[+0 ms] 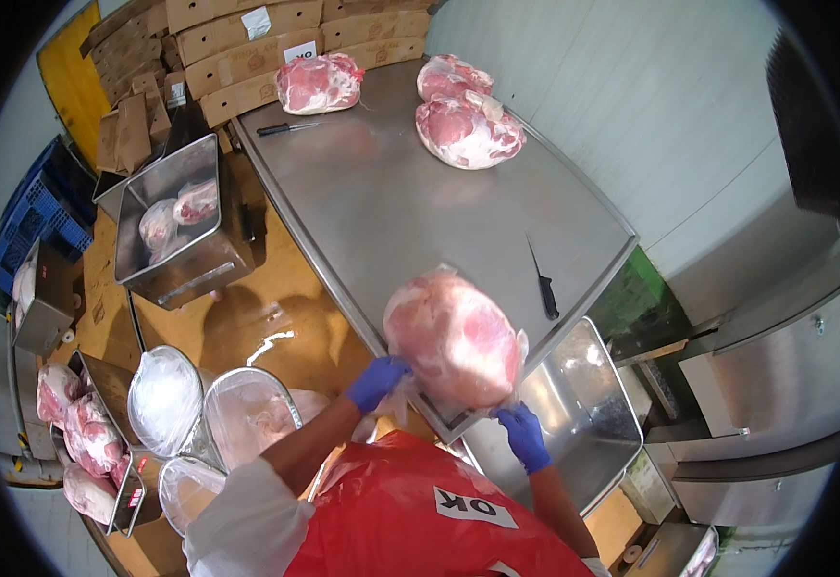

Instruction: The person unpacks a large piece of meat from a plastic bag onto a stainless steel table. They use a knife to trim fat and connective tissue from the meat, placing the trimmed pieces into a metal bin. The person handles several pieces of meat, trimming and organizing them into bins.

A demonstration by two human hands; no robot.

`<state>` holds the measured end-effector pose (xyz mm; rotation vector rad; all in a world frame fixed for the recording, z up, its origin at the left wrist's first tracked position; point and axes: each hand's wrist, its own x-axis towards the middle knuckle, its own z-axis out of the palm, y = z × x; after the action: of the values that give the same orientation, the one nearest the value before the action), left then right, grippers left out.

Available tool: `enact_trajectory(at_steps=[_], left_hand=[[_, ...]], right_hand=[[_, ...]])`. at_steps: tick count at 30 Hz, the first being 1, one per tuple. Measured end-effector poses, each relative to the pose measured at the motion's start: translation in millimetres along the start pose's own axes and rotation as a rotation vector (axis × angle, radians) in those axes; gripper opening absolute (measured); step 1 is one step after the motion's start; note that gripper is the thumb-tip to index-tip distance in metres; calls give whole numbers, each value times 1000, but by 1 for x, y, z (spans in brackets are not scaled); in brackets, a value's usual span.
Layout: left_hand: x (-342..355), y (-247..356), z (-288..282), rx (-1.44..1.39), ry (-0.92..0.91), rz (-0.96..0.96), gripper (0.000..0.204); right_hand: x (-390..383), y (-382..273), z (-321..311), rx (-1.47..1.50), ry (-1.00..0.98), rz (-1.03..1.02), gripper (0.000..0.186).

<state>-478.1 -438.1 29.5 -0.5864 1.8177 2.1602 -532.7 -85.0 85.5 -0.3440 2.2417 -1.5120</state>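
Observation:
A large piece of pink meat in clear plastic (449, 337) rests at the near corner of the steel table (362, 192). My left hand (374, 383), in a blue glove, is closed on the plastic bag at the meat's lower left. My right hand (521, 433), also gloved in blue, grips the bag at its lower right, just off the table corner. A black-handled knife (547, 293) lies to the right of the meat. Farther up the table are another knife (274, 129), a single cut (314, 85) and two cuts (463, 130) close together.
Cardboard boxes (237, 72) are stacked behind the table. Left are steel bins with meat (170, 269), (88, 423), blue crates (36, 212) and plastic-lined round containers (165, 394). A steel bin (593, 394) sits below the table's right corner, near a wall (622, 115).

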Motion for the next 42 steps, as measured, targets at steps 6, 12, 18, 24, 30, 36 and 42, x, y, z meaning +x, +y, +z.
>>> enact_trajectory(at_steps=[6,12,18,24,30,36,42], left_hand=[[-46,79,10,-146,37,47,18],[24,144,44,-244,14,429,17],[-15,123,16,-112,107,343,17],[-65,52,-46,-256,318,121,12],[-14,61,-19,-482,243,398,18],[83,-7,44,-698,-230,-77,38],[126,-67,3,-219,-62,-250,38]], right_hand=[[4,-42,-12,533,81,-17,18],[110,-7,-56,-67,615,-316,25],[75,75,-57,623,350,11,17],[9,6,10,622,139,361,16],[20,-9,11,582,-77,460,17],[25,-52,35,270,-357,366,23],[67,-76,66,-535,-252,-642,35]])
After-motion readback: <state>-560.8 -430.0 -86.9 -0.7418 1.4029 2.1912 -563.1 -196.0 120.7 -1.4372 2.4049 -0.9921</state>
